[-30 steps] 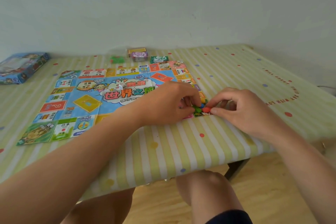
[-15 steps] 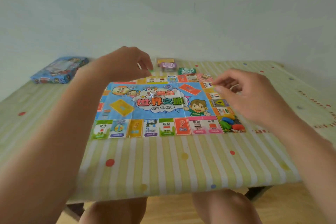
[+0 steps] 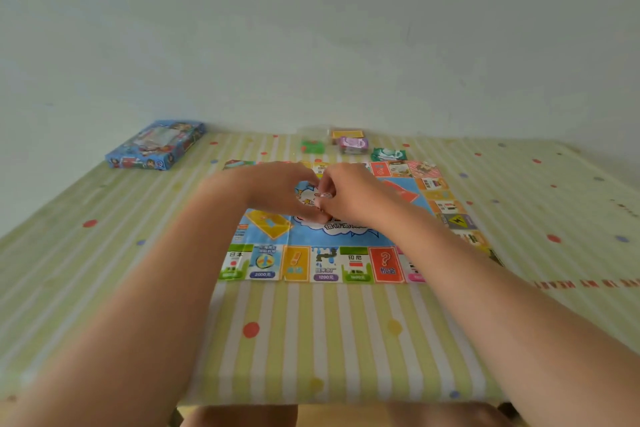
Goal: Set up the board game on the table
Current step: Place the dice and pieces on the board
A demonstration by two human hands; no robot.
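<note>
Half a second ago my hands were apart, the left hand (image 3: 280, 191) reaching toward the far edge of the board (image 3: 325, 263) and the right hand (image 3: 353, 198) hovering over its right side, with the die (image 3: 325, 195) lying loose at the centre. Now both have come together over the centre, fingertips meeting. The right hand's curled fingers pinch the die, a small white cube with pinkish dots, just above the board's title art. The left hand is curled close against it, thumb above and fingers below, but I cannot tell whether it has any hold on the die. The board lies flat and unfolded in the middle of the striped table (image 3: 311, 340), its near row of coloured squares fully in view and its right side partly covered by my forearm. Past its far edge sit small card stacks (image 3: 353, 144), and the box (image 3: 156, 146) rests at the far left by the wall.
</note>
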